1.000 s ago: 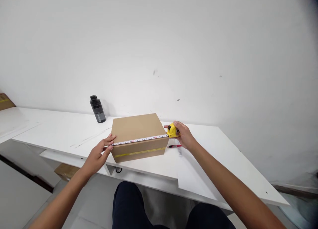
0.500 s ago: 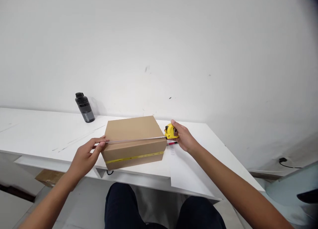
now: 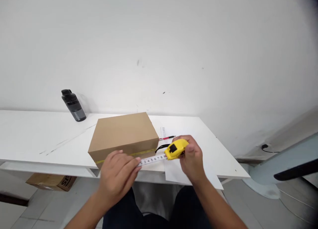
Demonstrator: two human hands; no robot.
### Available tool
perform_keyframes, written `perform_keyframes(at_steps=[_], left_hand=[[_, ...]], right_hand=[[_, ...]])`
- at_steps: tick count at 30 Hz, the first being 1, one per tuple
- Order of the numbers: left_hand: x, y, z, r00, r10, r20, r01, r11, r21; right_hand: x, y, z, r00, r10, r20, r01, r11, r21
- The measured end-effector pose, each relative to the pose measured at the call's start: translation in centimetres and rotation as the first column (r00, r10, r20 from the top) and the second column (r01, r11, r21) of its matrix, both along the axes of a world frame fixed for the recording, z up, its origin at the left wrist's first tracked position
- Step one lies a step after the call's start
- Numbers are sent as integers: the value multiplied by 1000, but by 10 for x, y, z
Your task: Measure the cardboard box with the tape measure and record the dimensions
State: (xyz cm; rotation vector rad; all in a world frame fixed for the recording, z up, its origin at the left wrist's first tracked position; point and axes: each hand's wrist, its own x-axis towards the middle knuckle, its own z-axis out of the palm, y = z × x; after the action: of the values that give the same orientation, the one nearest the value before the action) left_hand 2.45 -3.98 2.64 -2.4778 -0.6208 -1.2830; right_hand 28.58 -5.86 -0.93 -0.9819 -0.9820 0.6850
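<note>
Your right hand grips a yellow tape measure, fingers wrapped around its case, held in front of the table's near edge. A short run of white blade sticks out leftward to your left hand, whose fingertips pinch its end. A black strap hangs from the case. Just behind both hands, a closed box sits on the table. A red pen lies right of the box on paper. A dark bottle stands far left by the wall.
</note>
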Motion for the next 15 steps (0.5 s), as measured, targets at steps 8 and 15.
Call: perform_keyframes(at_steps=[8,15], left_hand=[[96,-9,-49,982,-190,-7,188,977,-102],[96,16,-29,985,52,-167,-58,998,-31]], right_hand=[[5,-43,-45,974,-204,-98,197,977,-81],[24,-53,-58,901,-335,-276,303,941,-154]])
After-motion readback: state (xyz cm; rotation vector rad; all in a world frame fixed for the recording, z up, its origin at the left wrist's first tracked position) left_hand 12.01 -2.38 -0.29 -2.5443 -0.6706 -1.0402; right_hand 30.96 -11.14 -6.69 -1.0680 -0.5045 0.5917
